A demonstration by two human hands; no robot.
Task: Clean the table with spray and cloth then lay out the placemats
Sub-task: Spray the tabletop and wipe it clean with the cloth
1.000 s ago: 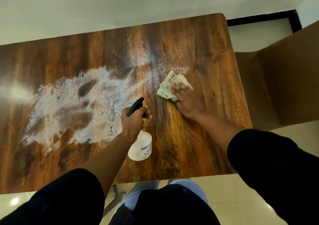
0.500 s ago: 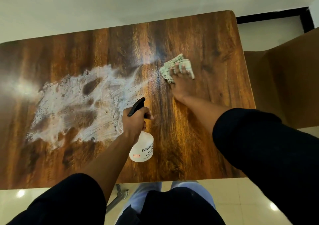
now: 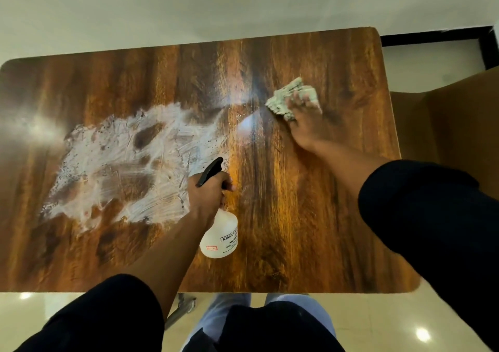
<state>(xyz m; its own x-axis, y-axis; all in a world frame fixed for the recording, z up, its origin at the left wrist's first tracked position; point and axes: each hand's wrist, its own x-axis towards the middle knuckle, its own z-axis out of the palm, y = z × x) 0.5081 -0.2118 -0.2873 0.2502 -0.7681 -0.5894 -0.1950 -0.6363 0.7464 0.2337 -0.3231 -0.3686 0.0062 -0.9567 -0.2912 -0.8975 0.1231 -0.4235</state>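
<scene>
Head cam looks down on the wooden table [image 3: 310, 216]: the right hand [image 3: 306, 124] lies flat with fingers spread on the crumpled cloth [image 3: 280, 100], pressing it to the far right part of the top, probably so the wipe covers more area. The left hand [image 3: 206, 192] is curled round the spray bottle [image 3: 221, 234] neck, nozzle aimed forward, I'd guess to keep it ready. A big white smear [image 3: 121, 168] covers the left half unwiped, and no placemats are visible.

One bench [image 3: 310, 216], one spray bottle [image 3: 220, 237], one cloth [image 3: 280, 100], two hands: left [image 3: 206, 195], right [image 3: 306, 124]; one chair [image 3: 459, 124] at three o'clock.
</scene>
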